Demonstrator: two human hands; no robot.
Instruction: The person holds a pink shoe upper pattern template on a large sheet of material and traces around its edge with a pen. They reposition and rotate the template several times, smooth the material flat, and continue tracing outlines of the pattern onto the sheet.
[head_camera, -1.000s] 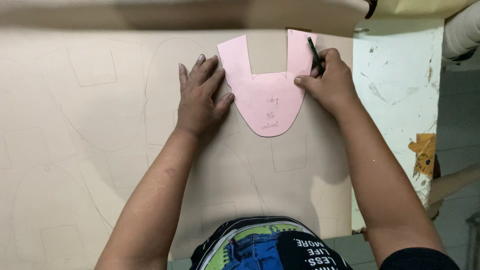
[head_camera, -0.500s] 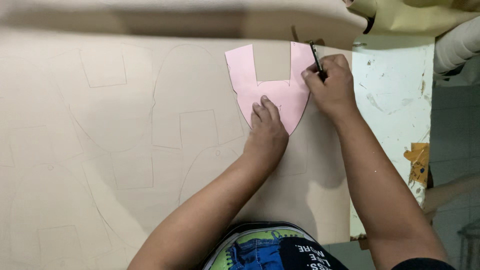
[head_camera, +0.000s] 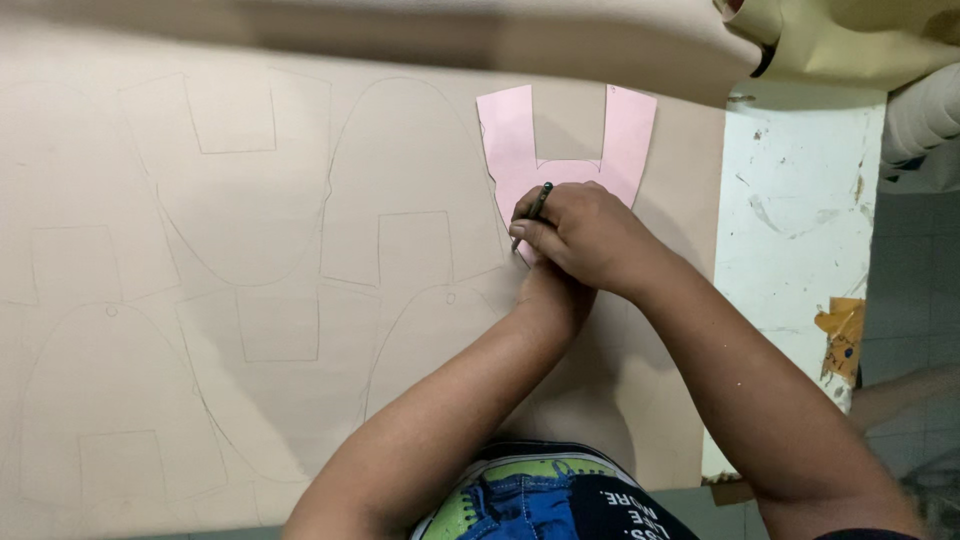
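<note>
A broad sheet of tan material (head_camera: 250, 300) is lying flat across a bench (head_camera: 800, 230), its surface covered with faint pencilled outlines of shoe-part shapes. The bench's bare white top, scuffed and chipped, is showing at the right edge, with a scrap of yellow tape (head_camera: 842, 335) clinging to its side. A pink paper template (head_camera: 510, 140), U-shaped with two upright tabs, is resting on the sheet near its far edge. The person's right hand (head_camera: 585, 235) is curling closed around a dark pen (head_camera: 533, 212), pinching it between thumb and fingers, the tip touching the sheet at the template's lower left edge. The left hand (head_camera: 555, 290) is lying beneath the right one, almost wholly hidden by it; how its fingers are set cannot be told, though it is reaching onto the template's lower part. That lower curve of the template is covered by both hands. A fold of cream material (head_camera: 840, 40) is hanging into view at the top right, cut off by the frame.
</note>
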